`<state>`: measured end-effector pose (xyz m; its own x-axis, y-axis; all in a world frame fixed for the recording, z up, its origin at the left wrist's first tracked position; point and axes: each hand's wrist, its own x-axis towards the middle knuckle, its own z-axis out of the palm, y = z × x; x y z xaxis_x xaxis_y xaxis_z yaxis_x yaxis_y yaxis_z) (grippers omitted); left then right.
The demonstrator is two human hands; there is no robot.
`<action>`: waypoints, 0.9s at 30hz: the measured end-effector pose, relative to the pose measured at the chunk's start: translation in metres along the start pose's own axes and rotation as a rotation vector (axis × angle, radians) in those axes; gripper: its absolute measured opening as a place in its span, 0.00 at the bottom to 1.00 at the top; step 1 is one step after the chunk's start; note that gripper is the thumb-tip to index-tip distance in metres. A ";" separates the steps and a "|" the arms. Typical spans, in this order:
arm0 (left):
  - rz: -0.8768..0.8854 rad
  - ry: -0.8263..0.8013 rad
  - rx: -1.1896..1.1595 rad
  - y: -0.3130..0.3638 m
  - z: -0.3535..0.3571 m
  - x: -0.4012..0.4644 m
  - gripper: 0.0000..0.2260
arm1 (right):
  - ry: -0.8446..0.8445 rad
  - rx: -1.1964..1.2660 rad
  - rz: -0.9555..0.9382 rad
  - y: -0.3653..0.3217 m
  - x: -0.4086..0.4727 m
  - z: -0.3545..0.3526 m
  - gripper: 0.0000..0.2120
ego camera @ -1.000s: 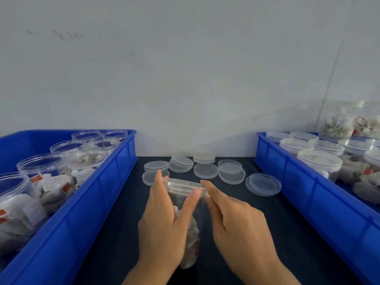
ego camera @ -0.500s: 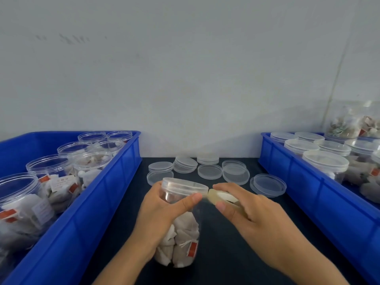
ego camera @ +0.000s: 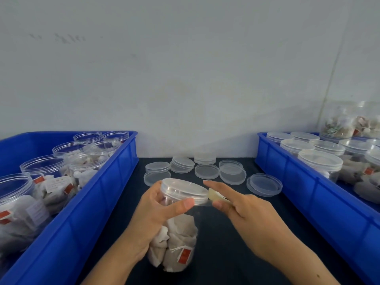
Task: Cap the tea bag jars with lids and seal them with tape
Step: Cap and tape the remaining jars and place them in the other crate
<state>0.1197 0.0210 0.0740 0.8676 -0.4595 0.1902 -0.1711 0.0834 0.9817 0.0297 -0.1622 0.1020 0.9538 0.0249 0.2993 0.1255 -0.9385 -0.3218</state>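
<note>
Centrally, at the lower middle of the frame, the left hand (ego camera: 152, 212) gripped the capped jar (ego camera: 176, 227); the right hand (ego camera: 242, 210) pinched the tape (ego camera: 214, 196) beside the lid (ego camera: 184, 189); steady tension should prevent wrinkles.

No text can be read. The red tag (ego camera: 183, 256) on a tea bag, below the left hand's fingers (ego camera: 181, 204), bears a small pale mark too blurred to make out. The white label (ego camera: 59, 183), far left of those fingers, shows illegible print.
</note>
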 end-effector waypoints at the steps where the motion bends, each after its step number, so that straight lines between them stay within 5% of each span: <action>1: -0.007 0.003 -0.022 -0.001 0.000 0.000 0.45 | 0.000 0.000 -0.001 -0.001 0.000 0.000 0.25; 8: -0.032 -0.029 -0.158 -0.004 -0.002 0.002 0.52 | 0.090 -0.002 0.011 -0.003 0.001 0.012 0.22; 15: 0.146 0.170 0.189 -0.003 0.010 -0.007 0.22 | 0.185 0.012 0.074 -0.007 -0.005 0.022 0.22; 22: 0.198 0.245 0.373 -0.006 0.017 -0.007 0.33 | 0.209 -0.129 0.037 -0.019 -0.008 0.027 0.23; 27: 0.217 0.269 0.355 -0.005 0.011 -0.003 0.35 | 0.118 -0.010 0.023 -0.020 -0.008 0.023 0.21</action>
<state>0.1130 0.0124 0.0686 0.8762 -0.2165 0.4307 -0.4689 -0.1759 0.8656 0.0256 -0.1359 0.0853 0.9178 -0.0370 0.3953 0.1002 -0.9418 -0.3209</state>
